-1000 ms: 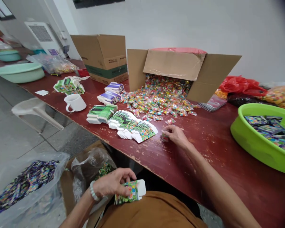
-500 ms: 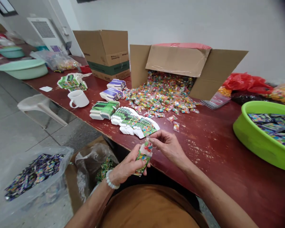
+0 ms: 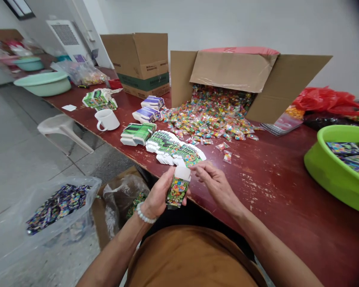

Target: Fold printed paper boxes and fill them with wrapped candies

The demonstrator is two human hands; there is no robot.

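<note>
A small printed carton sits in the left hand, which is clamped around its sides, thumb on the near side and fingertips showing past the opposite edge. Its white end flap stands up at the far end, between the left hand and the right hand. The right hand's thumb and fingers are bunched just beside that flap; whether they touch it, or pinch anything, I cannot tell. Handling it well here calls, I judge, for a left grip firm enough to stop the carton turning yet light enough not to buckle its thin walls, with the mouth facing the right fingertips and the flap clear of them; pressing on the flap's base rather than its edge should spare the card a crease. Just beyond both hands, fanned flat cartons lie on the red worktop, with green carton stacks beyond the left hand. Two loose candy sachets lie beyond the right hand, nearer it than the candy heap spilling from a cardboard box. Well right of the right hand stands a lime-green basin holding dark packets.
</note>
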